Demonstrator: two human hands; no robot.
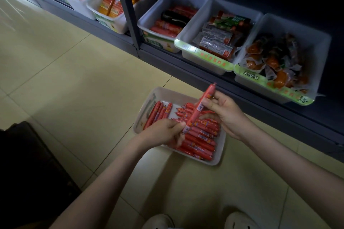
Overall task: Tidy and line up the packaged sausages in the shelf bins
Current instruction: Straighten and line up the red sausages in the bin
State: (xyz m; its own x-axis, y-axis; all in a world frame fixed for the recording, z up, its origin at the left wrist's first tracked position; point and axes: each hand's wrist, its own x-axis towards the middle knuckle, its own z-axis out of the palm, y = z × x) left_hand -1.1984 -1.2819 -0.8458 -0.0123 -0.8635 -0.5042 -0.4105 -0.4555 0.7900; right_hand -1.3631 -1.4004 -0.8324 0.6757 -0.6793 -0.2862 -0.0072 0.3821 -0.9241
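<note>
Pinching one sausage [195, 115], left hand [163, 133] below, right hand [225, 111] above the middle: likely light, stiff, slick-wrapped, best gripped near both ends.

Beige tiled floor [74, 80]; white shoes [160, 221] at bottom edge.

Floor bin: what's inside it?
The bin holds red packaged sausages: a lined-up row at its left, a loose pile at right. The left hand and right hand hold one sausage over it, hiding part of the pile.
</note>
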